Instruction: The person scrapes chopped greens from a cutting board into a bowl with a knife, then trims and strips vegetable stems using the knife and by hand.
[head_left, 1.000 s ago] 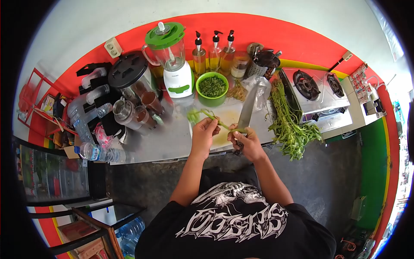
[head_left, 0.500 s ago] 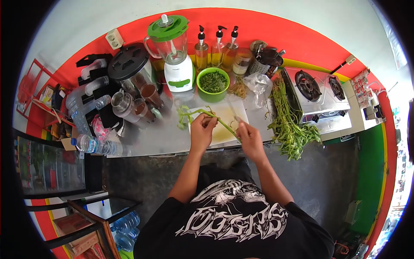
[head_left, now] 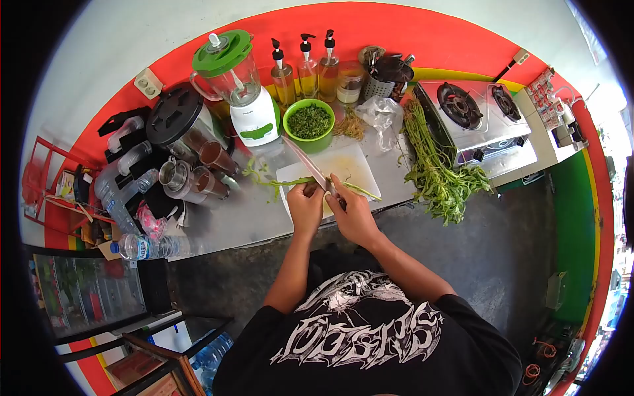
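Note:
My left hand (head_left: pixel 306 208) is closed around a leafy green stem (head_left: pixel 288 181), held just over the white cutting board (head_left: pixel 360 163). The leafy end sticks out to the left, and the cut end reaches right past my other hand. In my right hand (head_left: pixel 352 212) is a knife (head_left: pixel 307 161), its blade angled up and left across the stem. Both hands are close together at the board's front edge. Beyond the board stands a green bowl (head_left: pixel 317 143) of chopped leaves (head_left: pixel 308 123).
A bundle of leafy stems (head_left: pixel 429 158) lies to the right, beside the gas stove (head_left: pixel 472 112). Behind are a blender (head_left: pixel 254 119), pump bottles (head_left: pixel 307 72) and a plastic bag (head_left: pixel 383 119). Left are metal cups (head_left: pixel 175 175) and a water bottle (head_left: pixel 139 247).
My right hand has moved left to meet my left hand, bringing the knife blade across the stem. The stem now lies flatter, and the whole view has tilted a little.

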`<state>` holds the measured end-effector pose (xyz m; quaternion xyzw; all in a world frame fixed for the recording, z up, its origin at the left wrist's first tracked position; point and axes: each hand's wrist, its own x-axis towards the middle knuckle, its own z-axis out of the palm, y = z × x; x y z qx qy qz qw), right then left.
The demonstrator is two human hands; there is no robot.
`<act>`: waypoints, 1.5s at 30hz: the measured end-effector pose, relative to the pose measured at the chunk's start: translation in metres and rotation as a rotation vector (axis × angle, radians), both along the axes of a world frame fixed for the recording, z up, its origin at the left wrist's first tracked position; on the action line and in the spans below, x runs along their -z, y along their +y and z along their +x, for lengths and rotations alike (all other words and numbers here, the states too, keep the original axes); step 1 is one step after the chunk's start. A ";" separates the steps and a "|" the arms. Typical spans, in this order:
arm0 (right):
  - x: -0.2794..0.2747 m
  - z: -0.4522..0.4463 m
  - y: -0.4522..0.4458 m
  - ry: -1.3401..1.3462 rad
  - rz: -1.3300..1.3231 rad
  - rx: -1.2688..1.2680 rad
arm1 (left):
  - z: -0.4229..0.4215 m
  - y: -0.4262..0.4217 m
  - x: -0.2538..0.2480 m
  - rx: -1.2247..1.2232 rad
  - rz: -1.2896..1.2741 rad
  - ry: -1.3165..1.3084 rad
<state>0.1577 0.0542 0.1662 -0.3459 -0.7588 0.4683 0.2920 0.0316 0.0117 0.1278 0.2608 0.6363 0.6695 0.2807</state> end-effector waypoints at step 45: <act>0.035 -0.008 0.008 -0.099 -0.188 0.107 | -0.009 0.000 0.024 0.045 0.036 0.169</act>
